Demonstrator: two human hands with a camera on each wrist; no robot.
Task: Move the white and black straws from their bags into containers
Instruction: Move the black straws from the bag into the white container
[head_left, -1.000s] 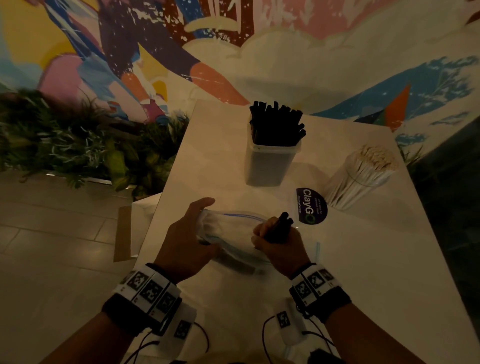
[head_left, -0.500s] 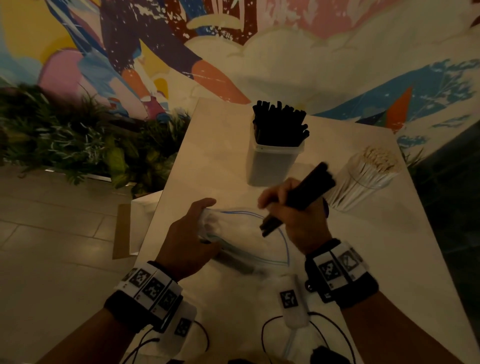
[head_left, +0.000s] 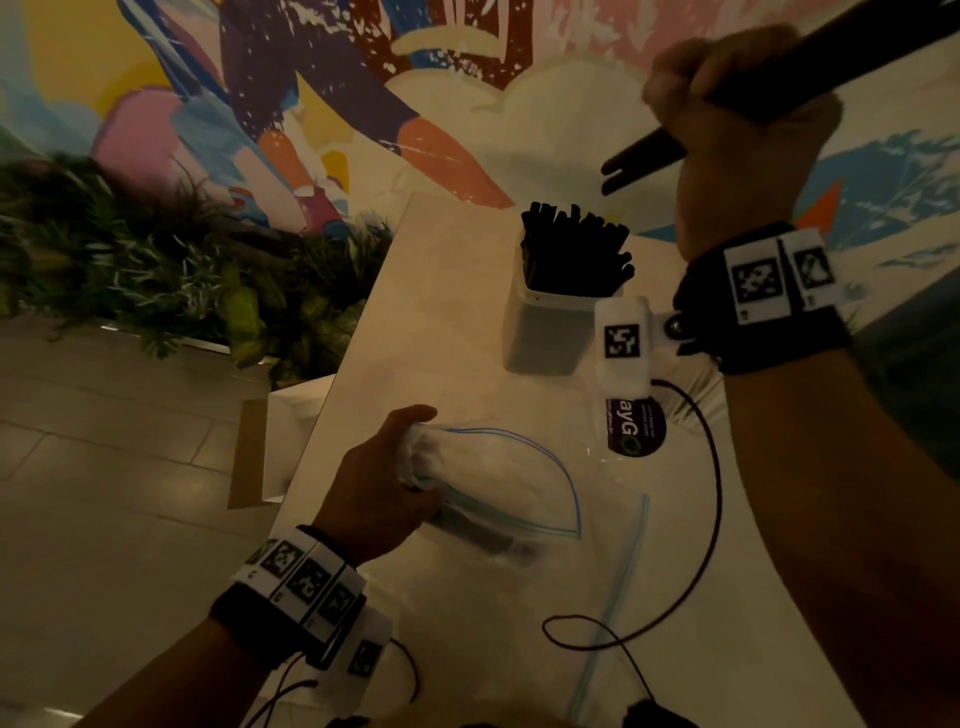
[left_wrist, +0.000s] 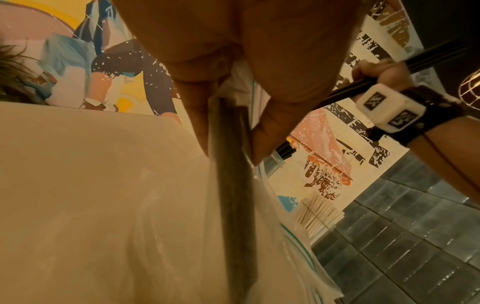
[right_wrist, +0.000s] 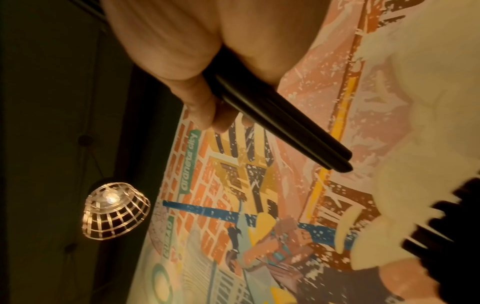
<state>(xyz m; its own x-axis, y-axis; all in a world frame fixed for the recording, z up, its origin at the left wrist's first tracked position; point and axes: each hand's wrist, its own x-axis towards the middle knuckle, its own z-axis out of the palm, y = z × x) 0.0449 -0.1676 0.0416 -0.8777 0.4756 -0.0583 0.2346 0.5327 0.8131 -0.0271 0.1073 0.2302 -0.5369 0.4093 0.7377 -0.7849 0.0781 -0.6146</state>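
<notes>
Held straws (head_left: 769, 88): black, plain; gripped by the right hand (head_left: 737, 135)
Straws in container (head_left: 574, 252): black; container (head_left: 545, 332) pale, translucent white
Bag (head_left: 498, 478): clear; blue line along the zip edge
Table (head_left: 447, 291): cream white
Wristbands (head_left: 763, 296): black; white tags with black square codes
Mural (head_left: 260, 93): yellow, pink, blue, orange, dark purple with white speckles
Plants (head_left: 130, 270): green

A large painted mural (head_left: 467, 104) is seen across the back wall, in pinks, blues, yellows and dark browns. Green plants (head_left: 156, 270) are lined up along its foot on the left. A pale tiled floor (head_left: 104, 493) is shown beside a white table (head_left: 457, 312), and darker grey tiles (left_wrist: 389, 236) are seen on the other side. A caged hanging lamp (right_wrist: 114, 211) is lit against a dark ceiling. The whole room is dimly and warmly lit.
</notes>
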